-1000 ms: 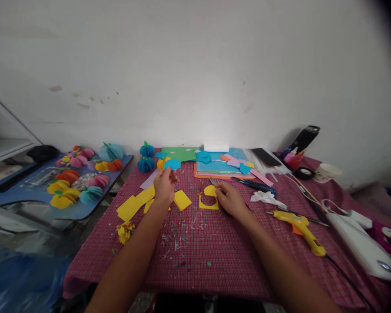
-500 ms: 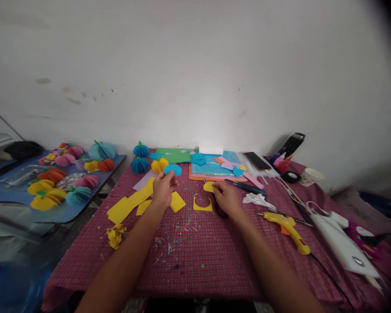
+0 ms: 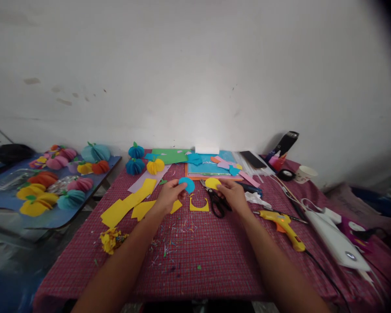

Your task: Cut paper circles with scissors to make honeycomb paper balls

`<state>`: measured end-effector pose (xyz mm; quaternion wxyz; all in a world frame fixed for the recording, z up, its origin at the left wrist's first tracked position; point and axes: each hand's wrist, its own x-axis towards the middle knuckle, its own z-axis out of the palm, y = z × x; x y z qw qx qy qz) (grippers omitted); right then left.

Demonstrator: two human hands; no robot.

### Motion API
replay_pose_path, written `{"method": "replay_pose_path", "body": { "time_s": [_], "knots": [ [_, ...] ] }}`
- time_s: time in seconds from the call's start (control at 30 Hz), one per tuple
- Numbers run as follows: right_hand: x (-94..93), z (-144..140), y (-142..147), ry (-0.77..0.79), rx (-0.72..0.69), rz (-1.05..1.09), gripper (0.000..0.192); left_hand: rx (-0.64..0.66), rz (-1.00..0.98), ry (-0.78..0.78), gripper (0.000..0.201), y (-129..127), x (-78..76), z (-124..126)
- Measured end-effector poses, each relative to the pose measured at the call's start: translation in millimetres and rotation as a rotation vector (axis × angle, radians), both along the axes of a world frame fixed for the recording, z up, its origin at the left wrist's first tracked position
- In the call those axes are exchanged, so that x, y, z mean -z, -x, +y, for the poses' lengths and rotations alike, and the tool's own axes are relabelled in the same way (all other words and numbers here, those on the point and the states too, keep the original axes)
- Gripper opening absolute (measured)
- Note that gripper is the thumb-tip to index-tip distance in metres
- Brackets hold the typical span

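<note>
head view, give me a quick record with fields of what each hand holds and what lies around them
left hand: pinches blue paper circle
right hand: holds yellow paper circle
between hands: yellow offcut with round notch
by right hand: black scissors
right side: yellow glue gun
surface: red checked tablecloth

This looks like a home craft corner set against a bare, stained white wall. A table under a red checked cloth (image 3: 215, 256) carries coloured paper sheets (image 3: 211, 168), scissors (image 3: 217, 202), a yellow glue gun (image 3: 282, 222) and paper scraps. Finished paper pumpkins (image 3: 45, 191) crowd a blue side table (image 3: 68, 215).
</note>
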<state>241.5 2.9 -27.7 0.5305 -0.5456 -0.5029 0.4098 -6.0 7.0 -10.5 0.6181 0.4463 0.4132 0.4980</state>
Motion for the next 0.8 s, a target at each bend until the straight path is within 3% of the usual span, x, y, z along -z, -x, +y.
{"method": "replay_pose_path", "body": {
  "time_s": [0.1,0.2,0.3,0.37,0.43,0.5,0.6,0.8],
  "knots": [
    [-0.7,-3,3,0.026,-0.031,0.045,0.023,0.092,0.070,0.047,0.029,-5,6.5,-2],
    [-2.5,-8,9,-0.001,-0.067,0.020,0.021,0.093,0.096,0.112,0.035,-9,11.0,-4],
    [-6.3,-14,16,-0.048,-0.091,-0.061,0.023,-0.032,0.140,0.065,0.063,-10,10.9,-6],
    [-9.0,-19,20,-0.050,-0.091,-0.101,0.024,-0.151,0.212,-0.100,0.068,-10,8.4,-7],
    [-11.4,-23,24,-0.032,-0.097,-0.126,0.023,-0.182,0.298,-0.275,0.056,-10,5.5,-9],
    [-13.4,-27,27,-0.023,-0.114,-0.131,0.022,-0.094,0.364,-0.346,0.039,-12,3.3,-11],
    [-15.4,-30,32,-0.033,-0.133,-0.113,0.024,0.030,0.397,-0.333,0.025,-15,2.3,-14],
    [-11.0,-30,33,-0.009,-0.206,-0.015,0.029,0.027,0.384,-0.355,0.021,-18,0.7,-18]
  ]
}}
